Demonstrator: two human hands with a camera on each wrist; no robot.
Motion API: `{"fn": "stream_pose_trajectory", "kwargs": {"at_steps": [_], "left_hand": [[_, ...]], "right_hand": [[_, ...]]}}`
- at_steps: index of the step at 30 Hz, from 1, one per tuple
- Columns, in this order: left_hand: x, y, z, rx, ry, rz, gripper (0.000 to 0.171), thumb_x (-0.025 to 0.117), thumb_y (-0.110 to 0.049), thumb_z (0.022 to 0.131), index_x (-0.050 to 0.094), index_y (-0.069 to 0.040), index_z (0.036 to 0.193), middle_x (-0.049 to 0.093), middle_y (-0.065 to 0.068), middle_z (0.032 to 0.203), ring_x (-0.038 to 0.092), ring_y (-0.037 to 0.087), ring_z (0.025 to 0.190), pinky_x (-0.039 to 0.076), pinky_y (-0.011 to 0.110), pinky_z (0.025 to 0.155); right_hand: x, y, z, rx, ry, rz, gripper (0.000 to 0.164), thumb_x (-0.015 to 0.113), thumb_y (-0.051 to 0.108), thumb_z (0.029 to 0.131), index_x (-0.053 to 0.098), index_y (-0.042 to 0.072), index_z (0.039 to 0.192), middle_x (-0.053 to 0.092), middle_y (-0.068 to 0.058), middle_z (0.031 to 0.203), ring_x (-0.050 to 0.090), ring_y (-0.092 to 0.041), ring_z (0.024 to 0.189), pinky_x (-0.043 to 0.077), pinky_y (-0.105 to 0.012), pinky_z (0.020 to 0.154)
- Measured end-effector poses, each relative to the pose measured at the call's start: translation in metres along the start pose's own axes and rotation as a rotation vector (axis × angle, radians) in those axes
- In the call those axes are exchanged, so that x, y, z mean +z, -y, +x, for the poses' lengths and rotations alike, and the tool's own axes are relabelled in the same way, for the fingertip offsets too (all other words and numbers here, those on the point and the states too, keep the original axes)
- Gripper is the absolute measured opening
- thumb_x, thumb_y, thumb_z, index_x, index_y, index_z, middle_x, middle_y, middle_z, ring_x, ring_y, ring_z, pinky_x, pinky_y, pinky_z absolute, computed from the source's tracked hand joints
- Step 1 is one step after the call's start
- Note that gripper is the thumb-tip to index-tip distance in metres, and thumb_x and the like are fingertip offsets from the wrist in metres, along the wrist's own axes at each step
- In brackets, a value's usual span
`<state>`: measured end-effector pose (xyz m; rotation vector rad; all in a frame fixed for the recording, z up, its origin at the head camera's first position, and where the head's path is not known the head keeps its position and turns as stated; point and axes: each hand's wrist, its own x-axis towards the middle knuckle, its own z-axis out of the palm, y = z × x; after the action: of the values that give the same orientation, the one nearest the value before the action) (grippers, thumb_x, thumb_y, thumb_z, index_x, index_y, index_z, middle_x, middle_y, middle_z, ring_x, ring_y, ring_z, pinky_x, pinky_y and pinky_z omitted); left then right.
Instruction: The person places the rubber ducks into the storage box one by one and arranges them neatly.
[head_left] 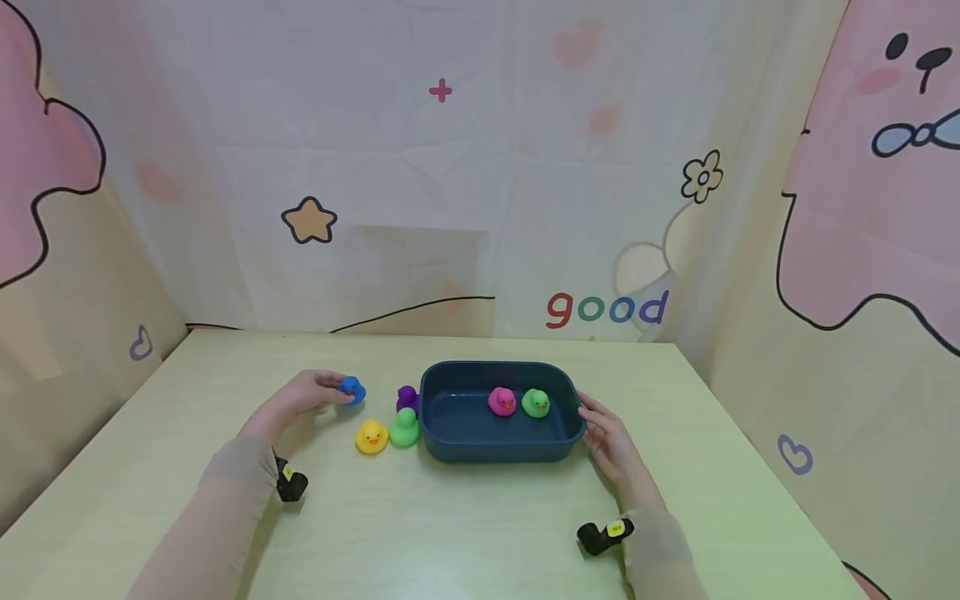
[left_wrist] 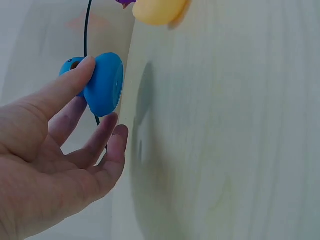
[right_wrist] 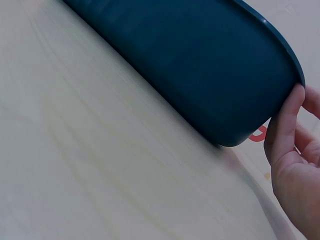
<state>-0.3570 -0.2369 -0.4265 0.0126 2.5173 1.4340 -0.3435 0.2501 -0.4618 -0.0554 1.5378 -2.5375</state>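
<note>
From the head view, here's the count: two ducks sit inside the dark blue bin, a pink duck and, just right of it, a green duck. Three more stand on the table, left of the bin: a purple duck close by its end, a second green duck on the near side of that, and a yellow duck just left. So two in, three out, and one in between: the blue duck, over on the far left, in the left hand. The right hand is at the bin's right end.

Over to the left wrist: thumb and fingers pinch the blue duck, the lower fingers loosely bent beneath it. It looks clear of the table, its shadow lying apart.

And the right wrist: a fingertip touches the bin just under its rim, other fingers partly hidden behind. Whether they pinch or merely steady it, I can't tell.
</note>
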Motion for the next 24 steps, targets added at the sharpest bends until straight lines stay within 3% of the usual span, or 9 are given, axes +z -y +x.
{"fn": "stream_pose_trajectory", "kwargs": {"at_steps": [3,5,10,14,18,24], "left_hand": [[0.004,-0.005,-0.001,0.021,-0.012,-0.009,0.061,0.069,-0.021,0.091,0.046,0.006,0.140,0.049,0.028,0.140,0.053,0.038,0.124,0.044,0.048,0.106],[0.007,-0.008,-0.001,0.035,-0.013,-0.037,0.060,0.068,-0.019,0.092,0.045,0.008,0.140,0.048,0.030,0.140,0.053,0.039,0.124,0.042,0.049,0.108],[0.014,-0.016,-0.003,0.047,0.015,-0.184,0.059,0.065,-0.008,0.093,0.038,0.013,0.141,0.043,0.035,0.138,0.064,0.025,0.107,0.046,0.042,0.103],[0.019,-0.021,-0.004,0.064,0.025,-0.288,0.058,0.061,-0.002,0.094,0.032,0.015,0.143,0.041,0.036,0.138,0.065,0.014,0.097,0.046,0.040,0.102],[0.027,-0.023,-0.003,0.102,0.025,-0.333,0.058,0.059,0.000,0.095,0.031,0.016,0.143,0.040,0.037,0.139,0.064,0.013,0.099,0.047,0.038,0.102],[0.039,-0.026,0.000,0.106,0.001,-0.405,0.060,0.057,0.001,0.095,0.028,0.014,0.145,0.039,0.035,0.139,0.063,0.011,0.100,0.044,0.038,0.105]], "right_hand": [[-0.001,-0.001,0.000,-0.008,0.001,0.002,0.035,0.041,-0.001,0.102,0.069,0.021,0.104,0.067,0.006,0.099,0.064,-0.002,0.073,0.052,-0.012,0.066],[-0.001,-0.001,-0.001,-0.008,0.002,0.004,0.034,0.042,0.000,0.102,0.068,0.020,0.105,0.067,0.006,0.099,0.064,-0.002,0.073,0.052,-0.012,0.066],[-0.001,-0.002,-0.002,-0.008,-0.002,0.005,0.030,0.044,0.001,0.102,0.067,0.019,0.107,0.068,0.005,0.100,0.064,-0.002,0.072,0.052,-0.012,0.066],[-0.001,-0.002,-0.001,-0.014,-0.005,-0.004,0.029,0.044,0.000,0.101,0.067,0.019,0.107,0.068,0.005,0.100,0.064,-0.002,0.072,0.052,-0.012,0.066],[-0.001,-0.002,0.000,-0.017,-0.008,-0.006,0.030,0.044,0.000,0.101,0.067,0.019,0.106,0.067,0.006,0.101,0.064,-0.002,0.073,0.052,-0.012,0.066],[-0.001,-0.002,0.001,-0.024,-0.001,0.006,0.033,0.042,-0.002,0.101,0.068,0.019,0.106,0.067,0.005,0.101,0.065,-0.002,0.074,0.052,-0.012,0.066]]}}
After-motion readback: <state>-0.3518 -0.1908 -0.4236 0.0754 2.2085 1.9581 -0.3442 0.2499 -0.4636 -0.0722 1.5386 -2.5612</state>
